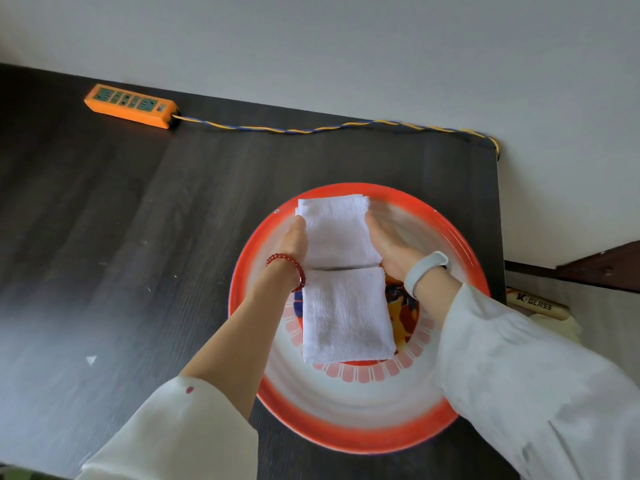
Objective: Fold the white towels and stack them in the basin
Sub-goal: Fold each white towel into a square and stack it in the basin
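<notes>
A red-rimmed enamel basin [349, 439] with a painted bottom stands on the dark table [104, 237]. One folded white towel [346, 317] lies flat in the basin. A second folded white towel [337, 230] is held just above the basin's far side. My left hand [292, 239] grips its left edge and my right hand [389, 245] grips its right edge. The fingers of both hands are hidden beneath the cloth. A red bead bracelet is on my left wrist and a white band on my right wrist.
An orange power strip [131, 105] lies at the table's far left, and its yellow-blue cable [311, 129] runs along the wall. The table's right edge is close beside the basin. Past that edge lies a wooden piece marked K-GLASS [536, 303].
</notes>
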Demonstrator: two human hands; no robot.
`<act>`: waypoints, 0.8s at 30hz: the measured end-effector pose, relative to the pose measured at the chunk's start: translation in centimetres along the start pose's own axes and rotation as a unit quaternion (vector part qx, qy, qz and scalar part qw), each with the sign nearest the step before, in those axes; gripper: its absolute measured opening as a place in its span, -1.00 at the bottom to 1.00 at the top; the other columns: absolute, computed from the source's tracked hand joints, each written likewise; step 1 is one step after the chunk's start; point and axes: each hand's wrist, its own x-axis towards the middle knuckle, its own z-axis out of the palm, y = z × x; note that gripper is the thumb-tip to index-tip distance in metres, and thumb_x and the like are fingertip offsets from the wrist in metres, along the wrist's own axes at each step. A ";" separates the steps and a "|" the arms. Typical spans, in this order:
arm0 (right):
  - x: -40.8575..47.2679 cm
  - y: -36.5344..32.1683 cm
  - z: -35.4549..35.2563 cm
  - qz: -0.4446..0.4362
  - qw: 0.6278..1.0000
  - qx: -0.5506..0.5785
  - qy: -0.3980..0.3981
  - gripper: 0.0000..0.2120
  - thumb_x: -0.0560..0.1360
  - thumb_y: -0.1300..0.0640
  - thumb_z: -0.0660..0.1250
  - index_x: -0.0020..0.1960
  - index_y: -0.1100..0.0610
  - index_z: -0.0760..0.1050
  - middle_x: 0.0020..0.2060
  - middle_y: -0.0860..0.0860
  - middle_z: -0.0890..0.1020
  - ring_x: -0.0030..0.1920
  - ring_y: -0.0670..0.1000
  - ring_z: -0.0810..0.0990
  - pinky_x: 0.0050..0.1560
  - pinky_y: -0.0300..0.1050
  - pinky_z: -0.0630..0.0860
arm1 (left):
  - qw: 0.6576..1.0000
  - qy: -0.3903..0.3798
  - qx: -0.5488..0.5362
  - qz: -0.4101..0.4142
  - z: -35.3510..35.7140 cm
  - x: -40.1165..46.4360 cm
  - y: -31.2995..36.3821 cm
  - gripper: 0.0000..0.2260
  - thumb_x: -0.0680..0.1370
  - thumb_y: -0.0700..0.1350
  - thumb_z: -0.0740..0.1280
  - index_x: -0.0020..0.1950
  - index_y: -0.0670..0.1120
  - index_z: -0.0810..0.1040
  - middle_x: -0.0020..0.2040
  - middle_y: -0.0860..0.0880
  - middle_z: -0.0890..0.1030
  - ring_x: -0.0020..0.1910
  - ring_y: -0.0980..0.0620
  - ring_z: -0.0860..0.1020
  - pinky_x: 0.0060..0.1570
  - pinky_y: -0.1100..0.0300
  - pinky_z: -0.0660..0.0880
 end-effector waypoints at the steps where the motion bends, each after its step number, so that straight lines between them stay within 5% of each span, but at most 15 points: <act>1: 0.2 0.1 0.2 0.000 1.000 -0.001 -0.003 -0.67 0.60 -0.10 0.02 -0.32 -0.05 0.23 -0.35 -0.10 0.23 -0.35 -0.14 0.19 -0.28 -0.24 0.18 | 1.000 -0.001 0.020 -0.003 0.1 0.0 0.1 -0.54 0.60 0.07 0.05 0.37 -0.19 0.36 0.38 -0.18 0.38 0.36 -0.16 0.33 0.38 -0.08 0.23; 5: 0.3 0.1 0.1 0.012 1.000 -0.006 0.003 -0.67 0.59 -0.11 0.00 -0.33 -0.06 0.16 -0.35 -0.11 0.18 -0.35 -0.14 0.13 -0.30 -0.22 0.12 | 0.998 -0.022 0.060 0.021 0.3 0.2 0.2 -0.54 0.63 0.07 -0.02 0.42 -0.16 0.30 0.41 -0.16 0.34 0.39 -0.12 0.29 0.39 -0.03 0.19; 9: 0.0 -0.7 -0.4 -0.006 0.999 0.041 0.036 -0.66 0.61 -0.06 0.03 -0.30 -0.01 0.29 -0.39 -0.09 0.32 -0.37 -0.12 0.28 -0.32 -0.26 0.24 | 0.994 0.017 0.079 0.074 -0.1 0.5 0.5 -0.68 0.61 0.03 0.00 0.17 -0.02 0.48 0.17 -0.09 0.46 0.23 -0.09 0.40 0.21 0.05 0.30; 12: 0.1 -1.4 0.0 -0.093 0.992 -0.064 0.062 -0.71 0.62 0.00 -0.03 0.24 0.02 0.36 -0.10 -0.09 0.46 -0.11 -0.10 0.44 -0.10 -0.20 0.40 | 0.970 0.037 0.157 0.181 0.2 0.6 0.6 -0.58 0.63 -0.07 -0.01 0.47 -0.16 0.15 0.47 -0.11 0.22 0.45 -0.05 0.16 0.36 0.14 0.11; 14: -0.2 -1.2 0.4 -0.219 0.945 -0.207 0.123 -0.59 0.61 0.14 0.00 0.45 0.18 0.16 0.35 0.09 0.36 0.36 0.06 0.32 0.36 -0.05 0.27 | 0.918 0.084 0.236 0.307 0.0 -0.2 0.3 -0.60 0.63 -0.17 0.02 0.46 -0.23 0.16 0.49 -0.15 0.18 0.49 -0.06 0.08 0.40 0.15 0.05; 17: -0.6 0.2 0.5 -0.379 0.836 -0.378 0.123 -0.58 0.56 0.27 0.08 0.41 0.25 0.24 0.44 0.14 0.24 0.47 0.09 0.13 0.46 -0.08 0.06 | 0.774 0.071 0.415 0.474 -1.0 -0.5 -0.5 -0.62 0.57 -0.29 0.07 0.40 -0.22 0.30 0.45 -0.14 0.28 0.47 -0.09 0.15 0.40 0.01 0.14; 19: -0.1 1.3 0.5 -0.379 0.795 -0.470 0.056 -0.53 0.57 0.22 0.08 0.46 0.23 0.12 0.49 0.13 0.11 0.50 0.09 0.01 0.48 -0.04 -0.06 | 0.713 0.025 0.519 0.471 -1.5 0.1 -1.2 -0.60 0.59 -0.22 0.07 0.45 -0.16 0.22 0.50 -0.07 0.16 0.50 -0.03 0.06 0.41 0.01 0.00; 24: 1.4 2.4 0.8 -0.275 0.788 -0.551 0.002 -0.43 0.60 -0.03 -0.05 0.51 0.08 -0.21 0.50 0.06 -0.23 0.48 -0.01 -0.29 0.46 0.13 -0.23 | 0.663 -0.010 0.642 0.384 -1.9 2.2 -1.5 -0.46 0.61 0.03 -0.01 0.51 -0.12 -0.13 0.53 -0.03 -0.19 0.49 0.05 -0.22 0.42 -0.11 -0.18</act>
